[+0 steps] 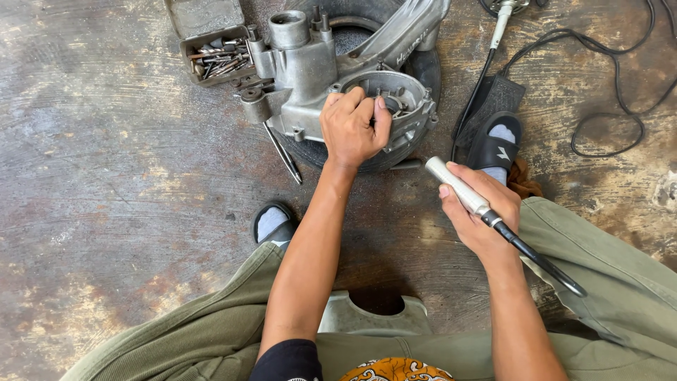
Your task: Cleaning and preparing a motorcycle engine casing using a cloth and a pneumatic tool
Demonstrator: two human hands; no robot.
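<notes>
While one left hand (352, 127) touches one engine casing (310, 70), one right hand (479, 212) grips one handpiece (458, 187).

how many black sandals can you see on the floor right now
2: one black sandal right of the engine casing, beside the right hand; the other black sandal lower, left of the left forearm, partly hidden by the trouser leg.

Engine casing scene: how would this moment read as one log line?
left hand: on engine casing rim | right hand: grips metal handpiece with black cable, clear of casing | casing rests on tyre
</notes>
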